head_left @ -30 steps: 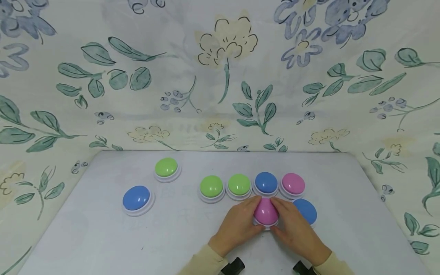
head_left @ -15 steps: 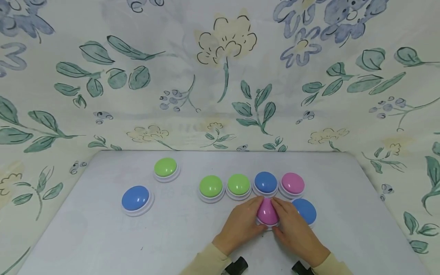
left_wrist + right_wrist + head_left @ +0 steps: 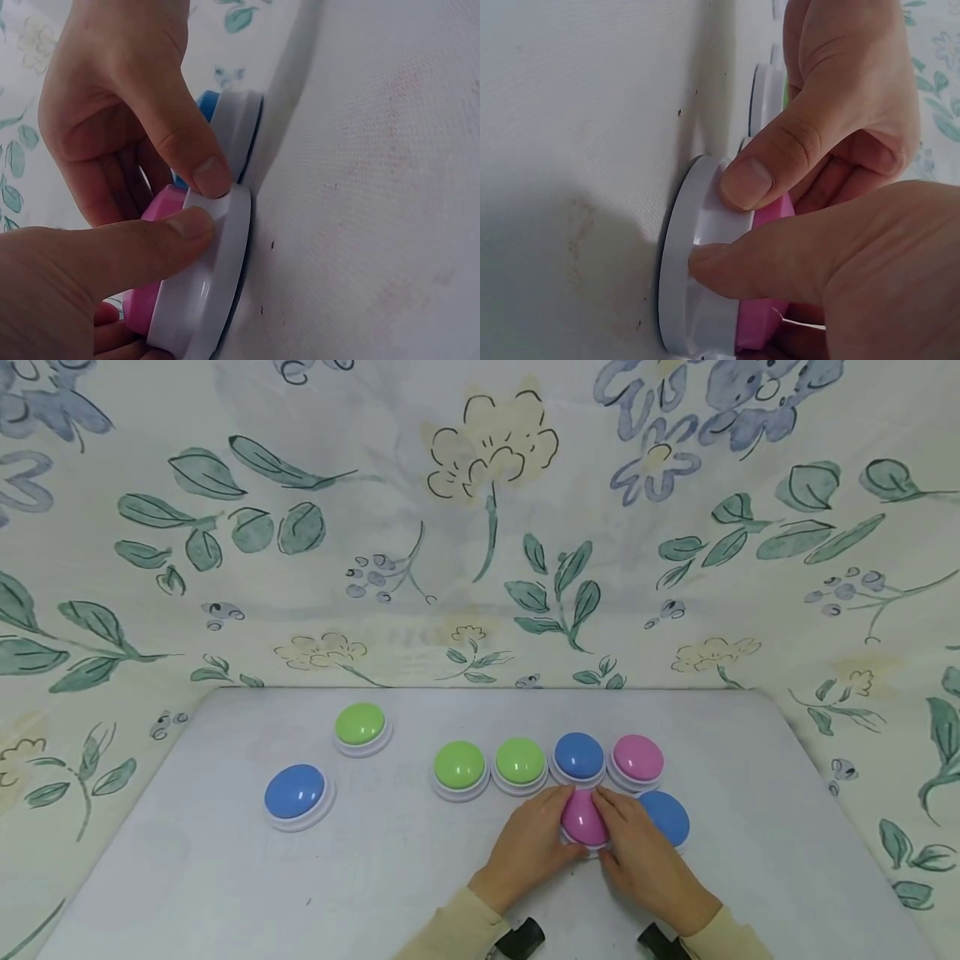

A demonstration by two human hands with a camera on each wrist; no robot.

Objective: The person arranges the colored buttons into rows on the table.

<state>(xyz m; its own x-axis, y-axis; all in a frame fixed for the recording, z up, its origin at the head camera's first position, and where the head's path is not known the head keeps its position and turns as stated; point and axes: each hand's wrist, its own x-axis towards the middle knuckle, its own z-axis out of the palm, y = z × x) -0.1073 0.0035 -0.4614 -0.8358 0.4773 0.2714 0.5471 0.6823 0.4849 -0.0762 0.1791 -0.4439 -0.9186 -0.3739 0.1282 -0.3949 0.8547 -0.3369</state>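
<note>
The left hand and right hand grasp a glossy pink button from either side, thumbs against its smooth, round white base; it sits on the white, finely woven-looking tabletop, just nearer the person than a shiny, domed blue button; a second blue button is partly hidden behind the right hand. Flower-printed cloth rises behind.

Both hands close together, curled inward, thumbs nearly touching

Button between hands — row of four behind
</note>
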